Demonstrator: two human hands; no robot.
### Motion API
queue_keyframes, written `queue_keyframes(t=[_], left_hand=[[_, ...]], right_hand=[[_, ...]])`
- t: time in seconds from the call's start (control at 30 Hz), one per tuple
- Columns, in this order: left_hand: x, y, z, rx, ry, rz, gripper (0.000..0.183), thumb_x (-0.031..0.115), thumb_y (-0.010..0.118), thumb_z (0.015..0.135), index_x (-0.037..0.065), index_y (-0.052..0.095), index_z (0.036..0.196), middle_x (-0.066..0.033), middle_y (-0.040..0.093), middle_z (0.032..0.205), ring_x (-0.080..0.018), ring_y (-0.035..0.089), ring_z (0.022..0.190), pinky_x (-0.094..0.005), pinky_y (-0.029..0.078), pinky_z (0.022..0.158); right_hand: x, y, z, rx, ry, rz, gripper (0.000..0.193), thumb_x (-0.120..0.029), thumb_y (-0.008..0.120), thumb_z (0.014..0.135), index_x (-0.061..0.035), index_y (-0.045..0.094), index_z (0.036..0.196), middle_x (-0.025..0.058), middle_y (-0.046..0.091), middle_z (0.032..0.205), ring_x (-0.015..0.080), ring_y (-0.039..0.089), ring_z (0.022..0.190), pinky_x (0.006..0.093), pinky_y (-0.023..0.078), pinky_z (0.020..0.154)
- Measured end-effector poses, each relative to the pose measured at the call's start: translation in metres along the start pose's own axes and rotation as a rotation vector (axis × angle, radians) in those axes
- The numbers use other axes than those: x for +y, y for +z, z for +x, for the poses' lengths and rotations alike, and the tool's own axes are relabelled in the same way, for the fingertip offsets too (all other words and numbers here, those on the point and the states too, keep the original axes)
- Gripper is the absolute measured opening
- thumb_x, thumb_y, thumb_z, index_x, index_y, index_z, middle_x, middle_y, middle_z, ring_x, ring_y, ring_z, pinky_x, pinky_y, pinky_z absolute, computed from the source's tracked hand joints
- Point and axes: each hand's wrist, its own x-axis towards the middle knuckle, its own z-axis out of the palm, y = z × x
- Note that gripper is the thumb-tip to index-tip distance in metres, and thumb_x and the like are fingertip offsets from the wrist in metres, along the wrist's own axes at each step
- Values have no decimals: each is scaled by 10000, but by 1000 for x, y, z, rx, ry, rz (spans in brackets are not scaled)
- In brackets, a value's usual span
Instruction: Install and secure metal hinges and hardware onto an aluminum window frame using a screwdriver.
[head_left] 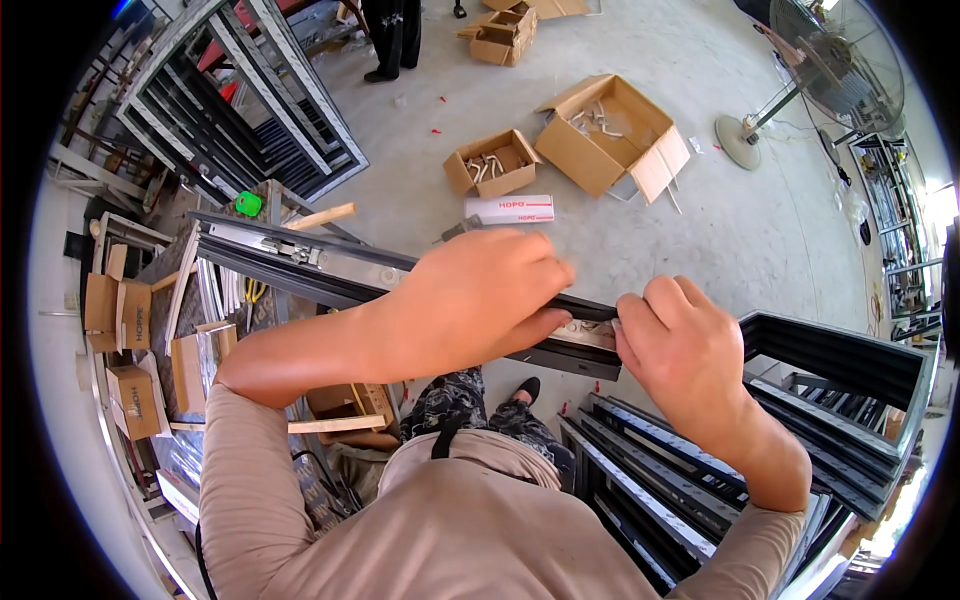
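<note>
A long dark window-frame profile [345, 285] lies across in front of me, running from the workbench at left to its cut end beneath my right hand. Silver metal hardware [290, 250] sits in its channel, and a silver metal strip [590, 335] shows between my hands. My left hand [480, 290] is closed over the middle of the profile, fingers bent and thumb low; what they pinch, if anything, is hidden. At the profile's right end, my right hand [685, 335] is closed, its thumb and curled fingers pressed on the end of the strip.
On the left workbench are a green tape measure [249, 204], yellow-handled pliers [255, 290] and small cartons [132, 400]. Open cardboard boxes [492, 165] with metal handles stand on the floor ahead. Frames [840, 400] are stacked at right; a fan [740, 140] stands beyond.
</note>
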Motion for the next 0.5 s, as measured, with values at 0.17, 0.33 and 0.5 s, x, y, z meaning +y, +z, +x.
queue_keyframes(t=[0.17,0.33,0.5], left_hand=[[1,8,0,-106,52,45,209,156,728,767,49,611,904,-75,592,825,-281,599,788,-375,487,657],[8,11,-4,-54,154,264,207,149,733,701,76,596,837,-59,493,742,-239,552,695,-367,458,595],[7,13,-1,-18,163,256,219,148,728,691,79,588,844,-58,466,731,-240,536,683,-368,448,578]], right_hand=[[-5,-2,-3,-31,-2,-4,163,-134,652,608,-102,523,703,22,424,732,156,514,652,278,431,422],[-7,0,-5,14,-4,-8,169,-139,664,611,-107,523,698,15,416,715,150,510,638,276,422,418],[-7,-2,0,30,18,-4,150,-148,676,636,-126,531,667,8,434,700,151,512,607,281,418,418]])
